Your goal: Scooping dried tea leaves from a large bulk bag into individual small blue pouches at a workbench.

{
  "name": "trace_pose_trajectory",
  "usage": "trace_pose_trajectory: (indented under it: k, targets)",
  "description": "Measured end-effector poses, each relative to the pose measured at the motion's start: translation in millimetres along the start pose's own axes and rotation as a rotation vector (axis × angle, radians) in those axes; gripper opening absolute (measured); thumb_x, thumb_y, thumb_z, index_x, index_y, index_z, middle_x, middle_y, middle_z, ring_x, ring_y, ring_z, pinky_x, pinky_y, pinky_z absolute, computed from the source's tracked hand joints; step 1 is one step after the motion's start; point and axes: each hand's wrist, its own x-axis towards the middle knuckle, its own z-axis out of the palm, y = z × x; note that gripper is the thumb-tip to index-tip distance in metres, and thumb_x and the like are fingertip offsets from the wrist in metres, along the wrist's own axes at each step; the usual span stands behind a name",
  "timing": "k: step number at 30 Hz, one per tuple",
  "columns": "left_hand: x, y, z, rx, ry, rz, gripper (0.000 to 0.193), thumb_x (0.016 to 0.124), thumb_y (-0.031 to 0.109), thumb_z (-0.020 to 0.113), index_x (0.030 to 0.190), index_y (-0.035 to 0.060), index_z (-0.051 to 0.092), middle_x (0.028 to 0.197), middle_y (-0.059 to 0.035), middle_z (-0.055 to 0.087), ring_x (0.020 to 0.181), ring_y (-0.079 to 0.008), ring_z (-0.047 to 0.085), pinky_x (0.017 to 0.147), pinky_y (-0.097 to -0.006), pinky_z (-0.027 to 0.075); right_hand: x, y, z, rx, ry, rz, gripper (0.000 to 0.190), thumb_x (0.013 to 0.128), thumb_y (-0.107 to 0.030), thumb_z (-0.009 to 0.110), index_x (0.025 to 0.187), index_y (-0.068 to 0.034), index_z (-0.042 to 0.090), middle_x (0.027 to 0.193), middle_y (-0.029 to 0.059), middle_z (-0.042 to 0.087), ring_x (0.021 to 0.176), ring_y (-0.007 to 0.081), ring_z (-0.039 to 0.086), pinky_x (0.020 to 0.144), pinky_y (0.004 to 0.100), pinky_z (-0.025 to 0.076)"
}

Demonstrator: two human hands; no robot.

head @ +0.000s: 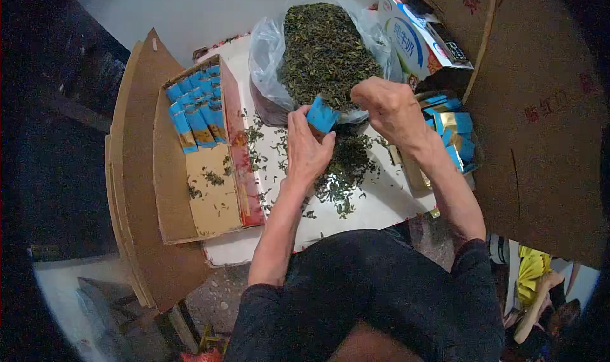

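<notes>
My left hand [307, 150] grips a small blue packet [323, 115] between thumb and fingers, its top edge pointing up and away from me. Just right of it, my right hand [388, 107] is raised with curled fingers at the near edge of the loose dried tea leaves [329, 52]. Whether it pinches any leaves is hidden. The leaves form a large heap in a clear plastic bag [267, 52]. A smaller pile of leaves [350, 162] lies spilled on the white tabletop [381, 197] below my hands.
At left, an open cardboard box [174, 195] holds rows of blue packets [198, 107] and scattered leaves. More blue-and-gold packets [455, 133] lie at right. Behind them stands a milk carton [407, 40] with a dark device [448, 43] on top. Tall cardboard sheets [538, 124] flank the table.
</notes>
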Motion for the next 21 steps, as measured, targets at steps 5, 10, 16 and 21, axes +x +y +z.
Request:
trace_pose_trajectory:
  k: [5,10,16,21]
  targets:
    - [-5,-6,1,0.007,-0.007,-0.035,0.068,0.079,0.011,0.084,0.135,-0.0019,0.047,0.118,-0.0241,0.058,0.113,-0.0437,0.058,0.102,-0.0512,0.046,0,-2,-1,-0.056,-0.021,-0.019,0.019,0.077,0.007,0.066,0.092,-0.005,0.065,0.082,0.0145,0.065,0.08,0.0382,0.07,0.069,0.0502,0.057]
    - [-6,-11,2,0.062,0.007,-0.015,0.068,0.08,0.013,0.083,0.135,-0.0011,0.048,0.116,-0.0231,0.06,0.111,-0.0424,0.058,0.099,-0.0515,0.046,-1,-4,-2,-0.115,-0.092,-0.047,0.02,0.077,0.004,0.066,0.094,-0.006,0.064,0.083,0.0126,0.064,0.083,0.0364,0.07,0.068,0.0494,0.057]
    - [-11,-11,5,0.068,0.024,-0.025,0.067,0.08,0.014,0.082,0.136,-0.0004,0.047,0.117,-0.0235,0.06,0.11,-0.0422,0.057,0.1,-0.0547,0.042,1,-12,3,-0.172,-0.126,-0.145,0.011,0.081,-0.003,0.064,0.092,-0.006,0.062,0.082,0.0114,0.061,0.08,0.0336,0.068,0.067,0.0472,0.056]
    - [-14,-14,5,0.063,0.027,-0.022,0.069,0.08,0.013,0.083,0.136,-0.0009,0.046,0.119,-0.0251,0.06,0.112,-0.0447,0.057,0.1,-0.054,0.043,0,-22,7,-0.233,-0.192,-0.236,0.008,0.082,-0.009,0.065,0.087,-0.007,0.059,0.079,0.0091,0.056,0.076,0.0301,0.066,0.064,0.0442,0.054]
